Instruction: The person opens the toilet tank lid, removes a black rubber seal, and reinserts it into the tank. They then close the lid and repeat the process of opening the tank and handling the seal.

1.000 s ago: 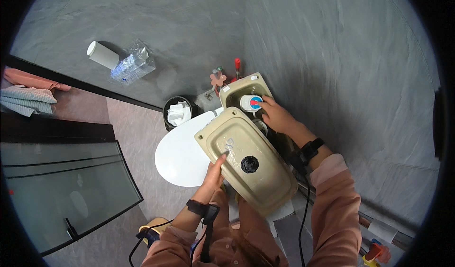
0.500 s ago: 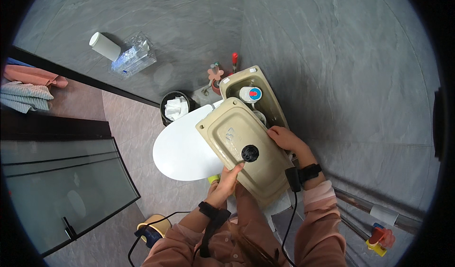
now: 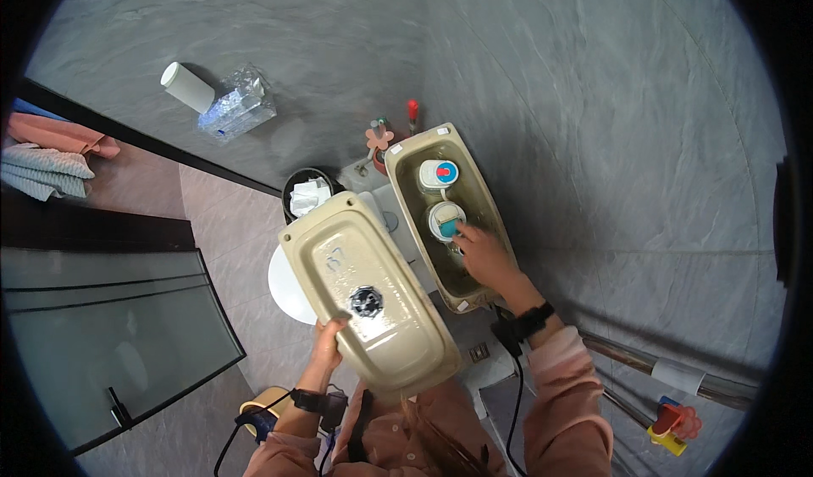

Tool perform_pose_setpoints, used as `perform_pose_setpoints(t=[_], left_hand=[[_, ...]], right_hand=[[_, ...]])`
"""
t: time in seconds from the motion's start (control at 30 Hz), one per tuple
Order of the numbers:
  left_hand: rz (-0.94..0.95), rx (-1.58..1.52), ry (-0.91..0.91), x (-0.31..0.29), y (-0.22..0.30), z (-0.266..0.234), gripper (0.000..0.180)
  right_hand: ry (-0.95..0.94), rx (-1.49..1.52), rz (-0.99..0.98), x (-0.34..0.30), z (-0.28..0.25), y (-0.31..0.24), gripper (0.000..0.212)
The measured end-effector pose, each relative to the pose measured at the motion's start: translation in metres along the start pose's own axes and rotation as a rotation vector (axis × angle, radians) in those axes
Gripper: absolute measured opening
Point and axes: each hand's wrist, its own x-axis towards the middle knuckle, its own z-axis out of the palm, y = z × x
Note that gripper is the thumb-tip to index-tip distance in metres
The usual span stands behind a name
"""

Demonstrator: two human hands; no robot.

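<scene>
My left hand is closed on the left edge of a beige toilet tank lid. The lid is tilted with its underside up, showing a round black-and-shiny button fitting in a recess. To its right stands the uncovered toilet tank, which has water inside. My right hand reaches into the tank, its fingers bent and closed at the teal top of the round white flush valve. Beyond that valve sits a white fill valve with a blue and red cap. The lid partly covers the white toilet seat cover.
A black bin with white paper stands behind the toilet. Near the tank's far end are a pink flower-shaped thing and a red handle. A metal rail runs along the right; a glass door is at left.
The lid has moved left and toward me in my left hand, uncovering more of the tank. My right hand has let go of the lid and moved to the flush valve.
</scene>
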Motion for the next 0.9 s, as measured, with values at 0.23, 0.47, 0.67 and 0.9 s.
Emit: perform_pose_setpoints(t=[0.23,0.47,0.67,0.9], left_hand=[[-0.031,-0.16,0.06,-0.008,-0.001,-0.03,0.042],[0.0,-0.148,0.099,-0.008,0.0,-0.033,0.039],[0.012,-0.134,0.106,-0.01,0.009,-0.025,0.036],[0.019,-0.168,0.104,-0.021,0.009,-0.02,0.037]], right_hand=[[-0.064,-0.329,-0.208,0.037,0.033,0.029,0.031],[-0.005,-0.35,-0.235,0.038,0.042,0.034,0.036],[0.037,-0.33,-0.223,0.039,0.051,0.035,0.032],[0.046,-0.345,-0.194,0.044,0.065,0.04,0.032]])
